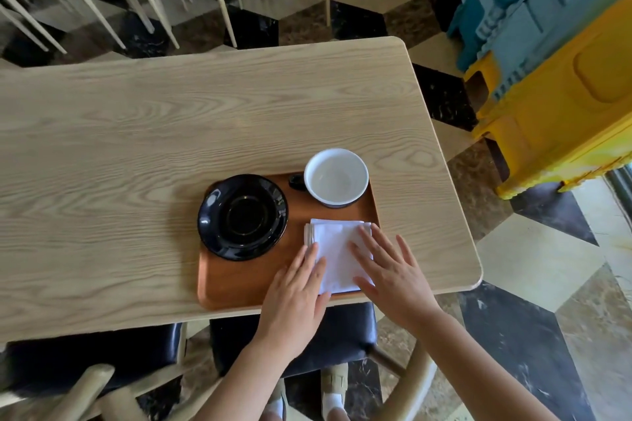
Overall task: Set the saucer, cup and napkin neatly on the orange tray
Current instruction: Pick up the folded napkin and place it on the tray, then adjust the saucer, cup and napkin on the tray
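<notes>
Resting on wooden table (136,119): orange tray (239,280) at near edge. Black saucer (242,217) on tray's left half, overhanging left rim. White cup (337,177) at far right corner, upright. Folded white napkin (337,254) near right. Left hand (294,297) and right hand (393,270) both flat, fingers spread, pressing on napkin.

Black saucer (242,217) at nine o'clock on orange tray (239,283), white cup (336,177) upright at one, folded white napkin (337,254) at four

A light wooden table (136,133) carries an orange tray (246,283) near its front edge
</notes>
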A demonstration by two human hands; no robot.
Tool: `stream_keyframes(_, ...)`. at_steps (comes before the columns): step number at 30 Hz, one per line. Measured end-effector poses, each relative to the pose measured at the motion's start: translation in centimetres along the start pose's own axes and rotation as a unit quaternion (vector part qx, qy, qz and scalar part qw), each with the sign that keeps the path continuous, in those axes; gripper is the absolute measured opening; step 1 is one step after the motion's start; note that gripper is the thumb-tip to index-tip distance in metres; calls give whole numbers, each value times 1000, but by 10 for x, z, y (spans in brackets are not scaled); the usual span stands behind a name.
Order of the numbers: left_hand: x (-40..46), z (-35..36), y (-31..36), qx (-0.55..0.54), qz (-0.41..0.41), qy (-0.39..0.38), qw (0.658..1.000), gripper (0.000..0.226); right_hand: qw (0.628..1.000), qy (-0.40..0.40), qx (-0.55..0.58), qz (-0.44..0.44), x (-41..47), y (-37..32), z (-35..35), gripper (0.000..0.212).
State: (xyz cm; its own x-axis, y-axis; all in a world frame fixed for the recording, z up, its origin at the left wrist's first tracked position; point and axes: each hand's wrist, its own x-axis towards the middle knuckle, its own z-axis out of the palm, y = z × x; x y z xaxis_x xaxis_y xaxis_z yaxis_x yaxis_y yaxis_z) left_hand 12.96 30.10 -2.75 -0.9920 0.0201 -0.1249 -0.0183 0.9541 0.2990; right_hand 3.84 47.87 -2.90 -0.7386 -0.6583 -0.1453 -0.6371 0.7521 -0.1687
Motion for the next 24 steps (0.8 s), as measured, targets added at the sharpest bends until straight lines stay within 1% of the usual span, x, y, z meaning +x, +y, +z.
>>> stream_keyframes(2, -5, 0, 0, 31, -1, -24, 999, 59, 1000, -4, 5, 4, -2, 0, 2, 53)
stream_keyframes(4, -8, 0, -1, 54, 2, -37, 998, 64, 1000, 1, 0, 13, -4, -3, 2, 53)
stream_keyframes(8, -7, -7, -5, 59, 7, -53, 997, 63, 998, 36, 10, 41, 0, -18, -3, 47)
stream_keyframes(10, -7, -18, -7, 34, 19, -36, 999, 59, 997, 61, 26, 50, 5, -31, -7, 43)
stream_keyframes(12, -8, -31, -17, -4, 21, 11, 1000, 54, 996, 76, 41, 38, 14, -48, -10, 44)
stream_keyframes(14, -12, -44, -38, -24, -11, 55, 998, 51, 996, 74, 54, 15, 27, -67, -13, 45)
stream_keyframes(15, -16, -49, -51, -24, -36, 64, 997, 51, 996, 73, 56, 4, 34, -77, -13, 45)
stream_keyframes(16, -20, -52, -66, -18, -60, 62, 996, 52, 996, 71, 53, -6, 40, -85, -13, 47)
stream_keyframes(18, -30, -57, -94, 2, -101, 31, 994, 58, 998, 53, 36, -13, 51, -98, -12, 56)
stream_keyframes(20, -38, -59, -115, 14, -125, 1, 992, 63, 999, 38, 22, -9, 60, -105, -10, 56)
stream_keyframes(22, -43, -59, -128, 25, -119, -20, 992, 63, 1000, 25, 17, 2, 63, -109, -8, 51)
stream_keyframes(24, -46, -59, -136, 40, -92, -27, 995, 68, 1000, 23, 11, 6, 64, -112, -8, 52)
